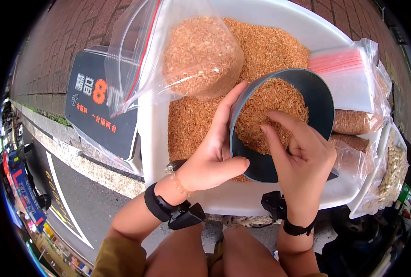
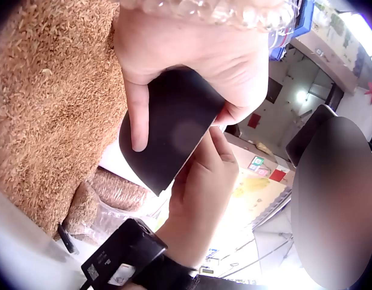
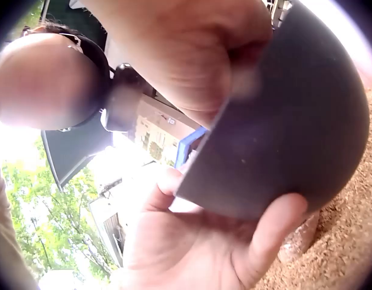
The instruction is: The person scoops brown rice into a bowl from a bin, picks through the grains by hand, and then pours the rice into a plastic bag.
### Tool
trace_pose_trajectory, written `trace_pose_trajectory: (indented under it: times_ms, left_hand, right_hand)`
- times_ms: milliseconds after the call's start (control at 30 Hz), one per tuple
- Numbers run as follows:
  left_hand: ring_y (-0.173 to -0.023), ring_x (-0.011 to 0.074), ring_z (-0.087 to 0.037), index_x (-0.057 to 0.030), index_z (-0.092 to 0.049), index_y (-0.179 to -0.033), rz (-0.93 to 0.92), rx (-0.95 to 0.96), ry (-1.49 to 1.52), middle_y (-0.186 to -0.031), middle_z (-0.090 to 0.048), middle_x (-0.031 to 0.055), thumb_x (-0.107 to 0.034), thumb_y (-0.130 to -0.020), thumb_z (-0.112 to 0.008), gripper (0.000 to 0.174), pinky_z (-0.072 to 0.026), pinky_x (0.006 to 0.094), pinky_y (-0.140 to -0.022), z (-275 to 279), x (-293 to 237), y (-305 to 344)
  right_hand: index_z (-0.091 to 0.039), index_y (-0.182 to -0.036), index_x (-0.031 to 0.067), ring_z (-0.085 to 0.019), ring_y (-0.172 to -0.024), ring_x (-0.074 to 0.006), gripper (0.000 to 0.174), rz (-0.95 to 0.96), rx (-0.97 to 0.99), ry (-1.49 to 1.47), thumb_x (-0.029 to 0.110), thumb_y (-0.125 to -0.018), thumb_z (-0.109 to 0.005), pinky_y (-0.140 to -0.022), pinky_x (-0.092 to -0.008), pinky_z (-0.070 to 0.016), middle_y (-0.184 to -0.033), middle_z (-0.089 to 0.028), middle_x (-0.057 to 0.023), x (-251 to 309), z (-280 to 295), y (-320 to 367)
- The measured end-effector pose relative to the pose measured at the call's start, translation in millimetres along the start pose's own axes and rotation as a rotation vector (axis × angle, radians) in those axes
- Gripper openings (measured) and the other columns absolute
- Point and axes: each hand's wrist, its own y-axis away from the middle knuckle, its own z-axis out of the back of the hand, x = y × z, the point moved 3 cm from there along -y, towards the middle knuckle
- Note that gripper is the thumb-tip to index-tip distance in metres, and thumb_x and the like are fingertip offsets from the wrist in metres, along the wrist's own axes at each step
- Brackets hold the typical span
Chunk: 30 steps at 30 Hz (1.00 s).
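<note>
White tub (image 1: 242, 199) of coarse brown grain (image 1: 187, 124), left hand (image 1: 210, 157), right hand (image 1: 302, 161) gripping round dark scoop (image 1: 317, 99)

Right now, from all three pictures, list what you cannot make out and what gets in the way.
Top of the bag: head view, cut off by the upper edge.
Floor of the cup: head view, covered by grain.
Lettering on the sign: head view, partly behind the bag.
Grain in the cup: both wrist views show only its dark outside, gripped by the left hand and right hand.
</note>
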Motion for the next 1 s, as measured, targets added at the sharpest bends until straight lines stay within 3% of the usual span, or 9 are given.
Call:
trace_pose_trajectory:
  times_ms: [67,100,167,200,267,367,700,900,1000]
  left_hand:
    - [-0.130,0.0142,-0.014,-0.0110,0.000,-0.139,-0.015,0.026,-0.182,-0.142,-0.010,0.0056,0.010,-0.064,-0.047,0.091,-0.0231,0.0251,-0.099,0.2,-2.2,0.0]
    - [-0.130,0.0142,-0.014,-0.0110,0.000,-0.139,-0.015,0.025,-0.182,-0.142,-0.010,0.0056,0.010,-0.064,-0.047,0.091,-0.0231,0.0251,-0.099,1.1,-2.0,-0.6]
    - [-0.123,0.0109,-0.024,-0.0125,0.000,-0.140,-0.048,0.041,-0.271,-0.142,-0.009,0.0049,0.011,-0.064,-0.047,0.092,-0.0372,0.0204,-0.084,2.4,-1.4,-0.2]
    - [-0.123,0.0109,-0.024,-0.0125,0.000,-0.140,-0.047,0.039,-0.270,-0.142,-0.009,0.0049,0.011,-0.064,-0.047,0.092,-0.0372,0.0204,-0.084,1.7,-2.6,1.2]
    - [-0.109,0.0065,-0.037,-0.0139,0.000,-0.140,0.127,0.004,-0.064,-0.142,-0.009,0.0042,0.011,-0.064,-0.046,0.092,-0.0406,0.0163,-0.066,0.5,-1.8,3.6]
    - [-0.096,0.0036,-0.041,-0.0146,0.001,-0.140,0.116,0.018,-0.056,-0.142,-0.010,0.0025,0.012,-0.064,-0.045,0.092,-0.0364,0.0140,-0.054,3.2,1.4,5.1]
    - [-0.095,0.0036,-0.041,-0.0156,0.002,-0.140,0.093,0.015,0.021,-0.140,-0.013,0.0000,0.012,-0.064,-0.044,0.093,-0.0376,0.0148,-0.058,0.1,-0.4,1.2]
    - [-0.106,0.0052,-0.037,-0.0156,0.002,-0.140,0.034,0.066,-0.122,-0.140,-0.012,0.0018,0.012,-0.065,-0.044,0.092,-0.0390,0.0133,-0.058,-0.1,0.6,-1.0]
    - [-0.114,0.0062,-0.031,-0.0146,0.002,-0.140,0.044,0.042,-0.034,-0.140,-0.013,0.0034,0.012,-0.065,-0.044,0.092,-0.0417,0.0145,-0.064,-1.4,-0.4,-0.1]
  right_hand:
    - [-0.061,-0.084,0.0031,-0.058,-0.055,-0.0267,0.015,0.053,-0.001,-0.019,0.000,-0.070,-0.065,-0.048,-0.0309,-0.0453,-0.068,-0.060,-0.0123,-3.4,-9.8,-4.5]
    - [-0.061,-0.084,0.0031,-0.058,-0.055,-0.0267,0.015,0.053,-0.001,-0.019,0.000,-0.070,-0.065,-0.048,-0.0309,-0.0453,-0.068,-0.060,-0.0123,-4.4,-11.8,-5.6]
    - [-0.061,-0.084,0.0035,-0.058,-0.055,-0.0268,0.014,0.077,0.013,-0.026,0.001,-0.070,-0.064,-0.049,-0.0310,-0.0454,-0.068,-0.060,-0.0125,-4.7,-15.9,-6.5]
    - [-0.061,-0.084,0.0035,-0.058,-0.055,-0.0268,0.014,0.076,0.016,-0.027,0.001,-0.070,-0.064,-0.049,-0.0310,-0.0454,-0.068,-0.060,-0.0125,-5.1,-17.5,-6.9]
    - [-0.061,-0.083,0.0038,-0.059,-0.057,-0.0280,0.013,0.111,-0.005,0.020,0.001,-0.070,-0.064,-0.050,-0.0320,-0.0461,-0.069,-0.060,-0.0126,-4.4,-18.8,-8.0]
    - [-0.061,-0.083,0.0041,-0.059,-0.057,-0.0286,0.013,0.119,0.001,0.043,0.002,-0.071,-0.064,-0.050,-0.0327,-0.0463,-0.069,-0.060,-0.0128,-4.6,-19.9,-8.3]
    - [-0.061,-0.081,0.0041,-0.058,-0.055,-0.0283,0.011,0.094,0.010,0.073,0.003,-0.070,-0.063,-0.049,-0.0328,-0.0458,-0.066,-0.059,-0.0124,-5.4,-21.4,-9.5]
    - [-0.059,-0.078,0.0035,-0.059,-0.055,-0.0273,0.010,0.106,0.011,0.055,0.001,-0.069,-0.063,-0.048,-0.0321,-0.0460,-0.065,-0.059,-0.0121,-8.3,-20.3,-9.8]
    - [-0.057,-0.076,0.0030,-0.052,-0.045,-0.0195,0.011,0.081,0.012,-0.034,-0.001,-0.068,-0.062,-0.043,-0.0279,-0.0405,-0.055,-0.052,-0.0090,-8.3,-16.4,-9.1]
